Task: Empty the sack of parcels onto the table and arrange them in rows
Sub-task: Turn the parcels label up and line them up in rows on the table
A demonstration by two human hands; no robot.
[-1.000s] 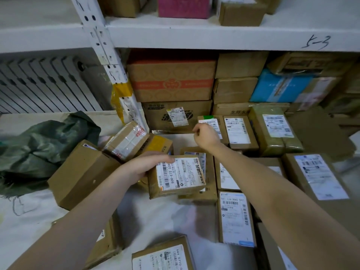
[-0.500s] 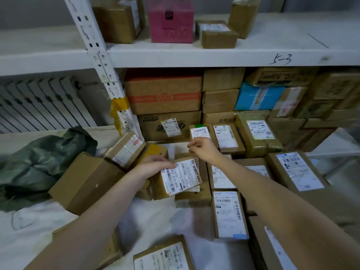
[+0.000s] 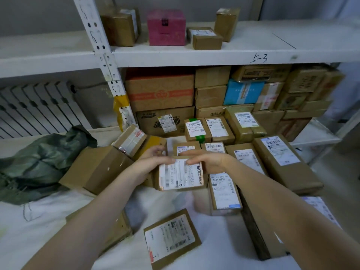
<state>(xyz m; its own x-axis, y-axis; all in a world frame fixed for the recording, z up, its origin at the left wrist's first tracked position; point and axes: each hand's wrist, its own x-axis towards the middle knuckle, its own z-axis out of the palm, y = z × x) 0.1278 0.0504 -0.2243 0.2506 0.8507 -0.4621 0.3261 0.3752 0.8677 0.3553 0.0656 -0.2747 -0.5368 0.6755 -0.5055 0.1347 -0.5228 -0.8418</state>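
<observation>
Both hands hold one small box (image 3: 181, 175) up over the white counter (image 3: 58, 227). The left hand (image 3: 153, 162) grips its left side, with the thumb on the white label and the fingers behind. The right hand (image 3: 211, 161) grips its top right part, with the thumb on the label too. The box is tipped so the label faces the camera.

To the right, parcels (image 3: 218, 129) lie in rows with their labels up, side by side and touching. A long parcel (image 3: 224, 191) lies just below the right wrist. The green sack (image 3: 44, 160) lies crumpled at the left. Beside it sits a big box (image 3: 97, 168), and a taped box (image 3: 130, 140) leans on its top. A flat parcel (image 3: 171, 238) lies alone near the front, between the two arms. Behind, a shelf (image 3: 214, 55) carries a pink box (image 3: 165, 28) and some brown ones.
</observation>
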